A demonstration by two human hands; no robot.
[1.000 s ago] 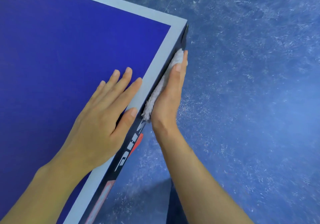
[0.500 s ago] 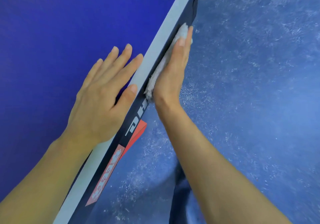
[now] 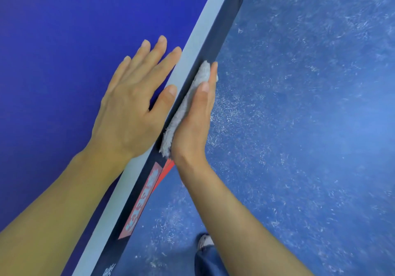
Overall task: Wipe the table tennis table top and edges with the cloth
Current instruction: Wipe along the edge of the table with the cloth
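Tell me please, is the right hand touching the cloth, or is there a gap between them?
Touching. The head view shows the right hand lying flat on the cloth, with straight fingers pressing it against the table's side edge.

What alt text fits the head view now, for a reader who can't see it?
The right hand presses a grey cloth flat against the table's dark side edge. The left hand lies flat on the blue top beside the pale border. A red label runs along the edge nearer the camera.
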